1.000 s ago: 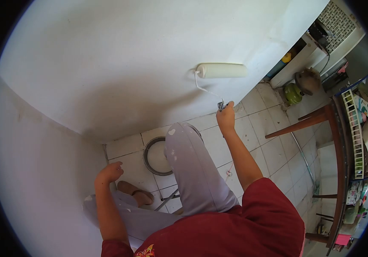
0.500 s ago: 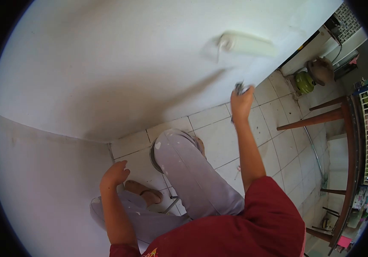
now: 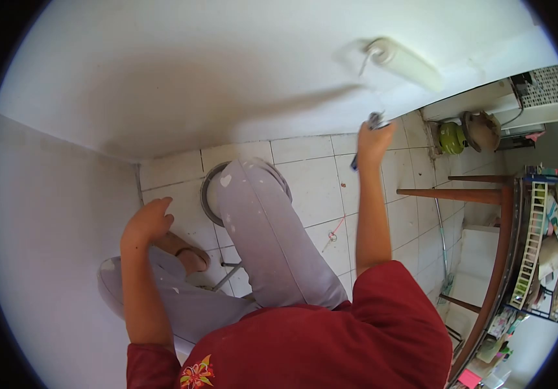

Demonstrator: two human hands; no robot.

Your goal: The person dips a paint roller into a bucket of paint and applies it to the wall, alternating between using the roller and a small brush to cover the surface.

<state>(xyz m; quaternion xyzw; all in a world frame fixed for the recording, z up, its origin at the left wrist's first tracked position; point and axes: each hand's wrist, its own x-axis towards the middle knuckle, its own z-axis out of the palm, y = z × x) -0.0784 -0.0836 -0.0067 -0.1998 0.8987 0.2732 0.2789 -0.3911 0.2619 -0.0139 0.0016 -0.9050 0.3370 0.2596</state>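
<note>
My right hand (image 3: 375, 144) is closed around the handle of a paint roller (image 3: 412, 63). The roller's pale sleeve lies against the white wall (image 3: 181, 71), up and to the right, and its dark handle end sticks out below my fist. My left hand (image 3: 148, 222) hangs above my left knee with loosely bent fingers and holds nothing. Partly hidden behind my right leg, a round bucket (image 3: 210, 194) with a whitish inside stands on the floor close to the wall.
White floor tiles (image 3: 302, 162) run along the wall's foot. A small pinkish item (image 3: 333, 236) lies on them. At the right stands a wooden table (image 3: 496, 259) carrying a cream rack (image 3: 529, 246) and clutter. Beyond are a green gas cylinder (image 3: 451, 138) and a long stick (image 3: 441, 227).
The view has shifted, so wall and floor sit differently in it. The roller has moved a little along the wall, still in my right hand. More of the bucket shows; my left hand remains empty.
</note>
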